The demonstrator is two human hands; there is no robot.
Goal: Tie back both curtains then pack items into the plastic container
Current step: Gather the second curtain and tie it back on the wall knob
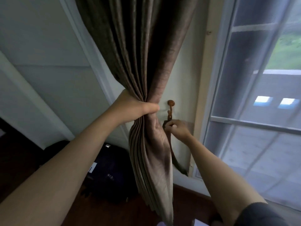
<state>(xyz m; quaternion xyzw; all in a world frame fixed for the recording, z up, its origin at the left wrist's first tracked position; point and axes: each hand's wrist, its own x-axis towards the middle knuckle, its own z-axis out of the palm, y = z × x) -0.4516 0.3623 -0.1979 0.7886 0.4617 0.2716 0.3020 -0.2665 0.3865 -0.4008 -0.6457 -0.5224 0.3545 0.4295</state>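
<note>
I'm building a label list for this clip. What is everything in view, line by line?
curtain: one, brown, hanging left of the window, bunched at mid-height
hook: one, brown, on the wall right of the curtain
strap: one, dark brown, hanging below the hook
window: one, white frame, at right
bag: one, dark, on the floor behind the curtain
floor: one, dark wood, at bottom
left hand: one, grips the curtain
right hand: one, pinches the strap's top
</note>
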